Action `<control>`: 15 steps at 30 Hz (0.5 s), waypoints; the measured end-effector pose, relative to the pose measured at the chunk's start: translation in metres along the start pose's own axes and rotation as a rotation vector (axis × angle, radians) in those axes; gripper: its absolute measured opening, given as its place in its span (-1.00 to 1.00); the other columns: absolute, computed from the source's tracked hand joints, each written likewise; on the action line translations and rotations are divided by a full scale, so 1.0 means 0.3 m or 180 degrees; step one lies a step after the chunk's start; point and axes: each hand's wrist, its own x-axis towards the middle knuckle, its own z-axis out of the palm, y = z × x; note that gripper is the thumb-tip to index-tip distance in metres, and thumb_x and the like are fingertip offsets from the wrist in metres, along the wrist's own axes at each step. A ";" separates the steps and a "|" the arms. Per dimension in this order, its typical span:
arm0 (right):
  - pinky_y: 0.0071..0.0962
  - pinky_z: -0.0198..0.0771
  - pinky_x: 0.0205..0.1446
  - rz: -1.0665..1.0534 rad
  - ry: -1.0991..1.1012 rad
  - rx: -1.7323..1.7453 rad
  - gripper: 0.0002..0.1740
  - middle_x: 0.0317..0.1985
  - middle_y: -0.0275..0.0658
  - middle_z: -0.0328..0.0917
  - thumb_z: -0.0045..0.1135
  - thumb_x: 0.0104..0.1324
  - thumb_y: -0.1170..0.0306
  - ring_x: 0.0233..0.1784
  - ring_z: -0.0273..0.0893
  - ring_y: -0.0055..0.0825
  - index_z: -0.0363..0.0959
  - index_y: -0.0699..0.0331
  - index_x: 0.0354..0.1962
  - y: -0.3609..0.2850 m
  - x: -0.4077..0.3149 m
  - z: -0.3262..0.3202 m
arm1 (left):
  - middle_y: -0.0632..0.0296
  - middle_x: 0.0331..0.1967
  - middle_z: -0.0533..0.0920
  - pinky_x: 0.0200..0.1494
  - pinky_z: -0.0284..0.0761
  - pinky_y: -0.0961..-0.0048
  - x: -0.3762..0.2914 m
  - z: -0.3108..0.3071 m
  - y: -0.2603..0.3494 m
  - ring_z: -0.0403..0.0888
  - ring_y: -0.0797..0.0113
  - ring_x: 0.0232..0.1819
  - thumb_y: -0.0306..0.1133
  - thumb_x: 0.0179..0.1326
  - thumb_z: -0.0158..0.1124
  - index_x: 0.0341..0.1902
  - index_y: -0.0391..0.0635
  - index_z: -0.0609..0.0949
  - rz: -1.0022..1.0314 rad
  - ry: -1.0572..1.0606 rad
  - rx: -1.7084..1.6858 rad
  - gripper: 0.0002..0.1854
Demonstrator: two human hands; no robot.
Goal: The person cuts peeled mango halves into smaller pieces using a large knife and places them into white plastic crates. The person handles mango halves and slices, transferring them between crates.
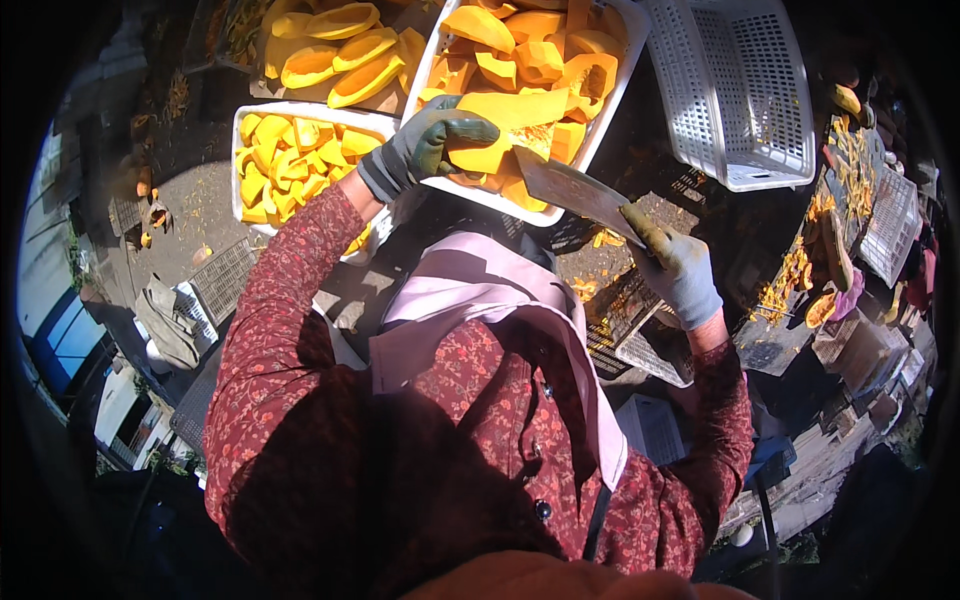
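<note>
My left hand (431, 146), in a dark-palmed work glove, grips a large peeled pumpkin piece (510, 112) with seeds and pulp showing at its lower right. In my right hand (671, 262), gloved in pale knit with a stained coating, is the handle end of a wide-bladed knife (574, 187). The blade's far end meets the pumpkin piece near the pulp. Beneath the piece stands a white plastic crate (634, 45) full of peeled pumpkin sections (536, 64). To its left, smaller pumpkin chunks (285, 161) fill another white crate (244, 112).
Halved pumpkin pieces (364, 49) lie in a container at the top. A white perforated crate (761, 82) stands at the upper right. Orange scraps (795, 277) and more crates (889, 225) are at the far right. A dark crate (225, 277) lies on the left.
</note>
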 end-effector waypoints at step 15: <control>-0.52 0.38 -0.45 0.0811 0.0790 0.1421 -0.60 -0.48 -0.19 0.57 0.26 0.27 0.50 -0.57 0.48 -0.55 0.56 0.19 0.08 -0.098 -0.111 0.115 | 0.11 -0.03 0.67 0.07 0.56 0.29 0.031 0.171 0.115 0.63 0.08 0.01 -0.44 -0.16 0.65 0.02 -0.10 0.67 -0.0519 0.0385 -0.1013 -0.44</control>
